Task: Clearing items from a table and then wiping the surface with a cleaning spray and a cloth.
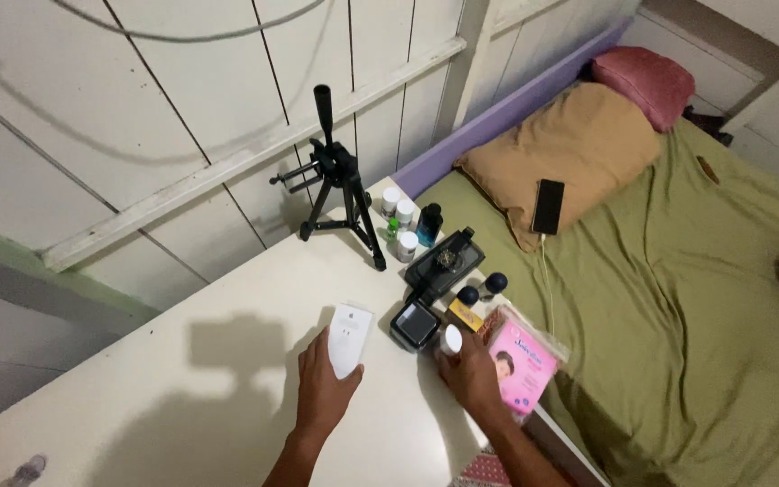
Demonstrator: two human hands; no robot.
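Left hand (325, 386) flat on white box (350, 338), right hand (469, 370) around white bottle (451, 339).

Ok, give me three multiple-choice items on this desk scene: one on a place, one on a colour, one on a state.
1. Where does the black phone lie?
A. on the tan pillow
B. on the white table
C. under the tripod

2. What colour is the bed sheet?
A. purple
B. olive green
C. white

3. How does the left hand stand to the white box?
A. far from it
B. touching its near end
C. lifting it high

Answers: 1 A, it lies on the pillow with a cable running off. 2 B, the sheet is green. 3 B, the fingers meet the box, which lies flat on the table.
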